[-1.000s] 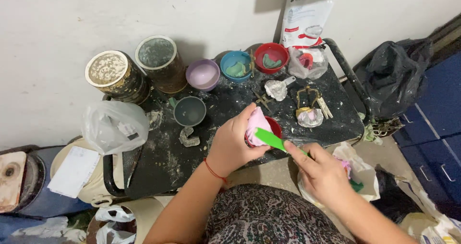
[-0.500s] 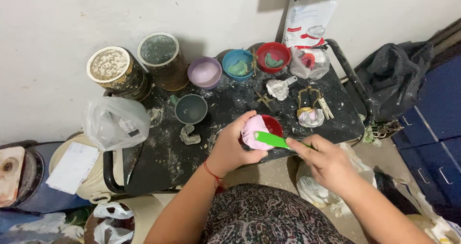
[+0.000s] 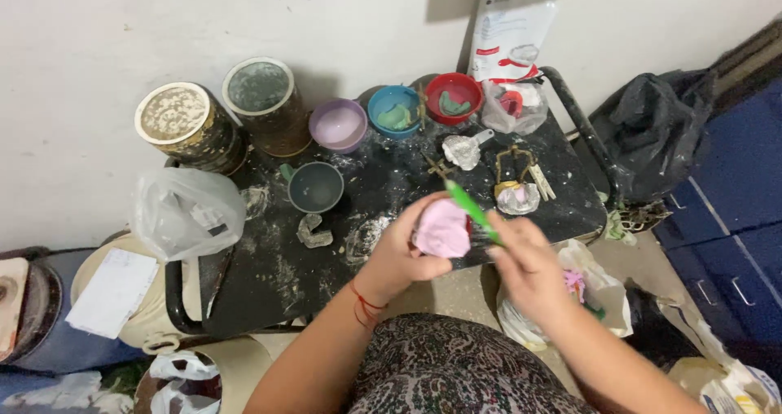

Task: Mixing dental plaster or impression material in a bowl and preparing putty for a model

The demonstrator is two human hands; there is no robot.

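Right now your left hand (image 3: 407, 247) is cupped shut around a soft pink rubber mixing bowl (image 3: 441, 228), held just over the near edge of the dusty black surface (image 3: 269, 275), its mouth tilted toward your right. Your right hand (image 3: 529, 271) is closed on the lower end of a green-handled spatula (image 3: 471, 210); the tool's long axis runs up and to the left, and its far end meets the bowl's rim, so bowl and spatula touch between your two hands. The bowl lies left of your right hand, nearer your left.

Beyond it on the surface stand a grey-green cup (image 3: 316, 187), a lilac bowl (image 3: 338, 125), a blue bowl (image 3: 394, 111) and a red bowl (image 3: 453, 98), with two speckled round tins (image 3: 220, 121) at the back left. A clear plastic bag (image 3: 186, 212) sits at the left edge. Nothing stands between hands and bowl.
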